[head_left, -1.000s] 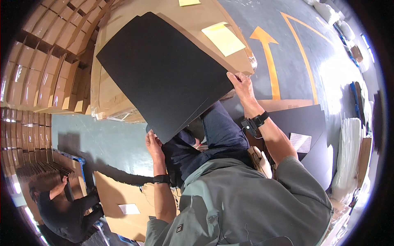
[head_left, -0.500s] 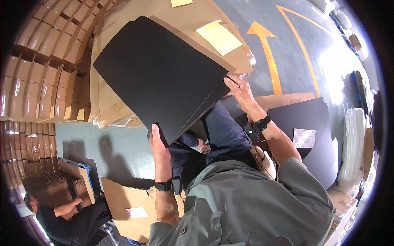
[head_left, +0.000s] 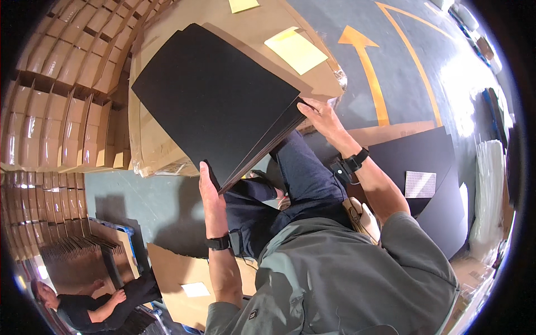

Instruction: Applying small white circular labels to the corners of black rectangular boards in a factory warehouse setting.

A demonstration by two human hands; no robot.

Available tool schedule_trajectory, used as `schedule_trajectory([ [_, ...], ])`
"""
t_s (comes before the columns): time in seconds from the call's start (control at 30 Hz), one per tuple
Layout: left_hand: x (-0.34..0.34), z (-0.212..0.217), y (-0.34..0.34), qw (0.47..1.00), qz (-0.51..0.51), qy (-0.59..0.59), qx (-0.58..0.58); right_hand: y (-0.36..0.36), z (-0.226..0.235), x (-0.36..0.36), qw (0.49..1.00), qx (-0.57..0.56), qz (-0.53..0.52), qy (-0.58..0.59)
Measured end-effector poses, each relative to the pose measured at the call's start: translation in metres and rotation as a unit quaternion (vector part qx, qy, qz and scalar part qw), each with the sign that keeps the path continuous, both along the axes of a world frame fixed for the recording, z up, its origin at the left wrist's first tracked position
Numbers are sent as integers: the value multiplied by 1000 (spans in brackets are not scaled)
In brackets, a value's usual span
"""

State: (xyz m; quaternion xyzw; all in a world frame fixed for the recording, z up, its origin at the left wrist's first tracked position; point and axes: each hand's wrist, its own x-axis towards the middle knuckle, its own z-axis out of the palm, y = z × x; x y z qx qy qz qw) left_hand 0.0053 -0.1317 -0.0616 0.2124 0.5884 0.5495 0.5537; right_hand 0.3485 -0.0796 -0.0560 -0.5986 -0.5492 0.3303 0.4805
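A stack of large black sheets [head_left: 215,100] lies tilted over a wide cardboard-covered stack in front of me. Its near edge is fanned, so several sheets show one beneath another. At the near left corner my left hand [head_left: 211,187] grips the black sheets, thumb along the edge. My right hand [head_left: 324,118] is closed on their right corner, thumb on top and the other fingers hidden underneath. Both wrists wear dark bands with small devices. Under the sheets is the cardboard top [head_left: 146,142], with a yellow paper [head_left: 296,50] lying on it beyond my right hand.
More black sheets [head_left: 413,162] with a small white patterned card [head_left: 420,185] stand to my right. Tall stacks of cardboard boxes [head_left: 44,120] rise at left. A seated person [head_left: 95,307] works at lower left beside folded cardboard. An orange arrow [head_left: 368,72] marks the floor.
The near edge of the black sheets has fanned out more, showing more layers. Both hands have shifted slightly left and up with it. The person at lower left has moved an arm.
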Motion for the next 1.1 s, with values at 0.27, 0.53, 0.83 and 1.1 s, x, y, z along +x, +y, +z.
schedule_trajectory([
  [0.27, -44, -72, -16, 998, 56, -21, -10, -3, 6, 11, 997, -44, -8, 55],
  [0.53, -59, -135, -41, 985, 28, 152, 78, 23, 3, 5, 996, -79, -40, -12],
  [0.83, -48, -136, -37, 975, 3, 205, 89, 37, 10, 9, 982, -135, -87, -102],
  [1.1, -55, -141, -41, 965, -14, 241, 100, 13, 0, 12, 999, -43, -20, 23],
])
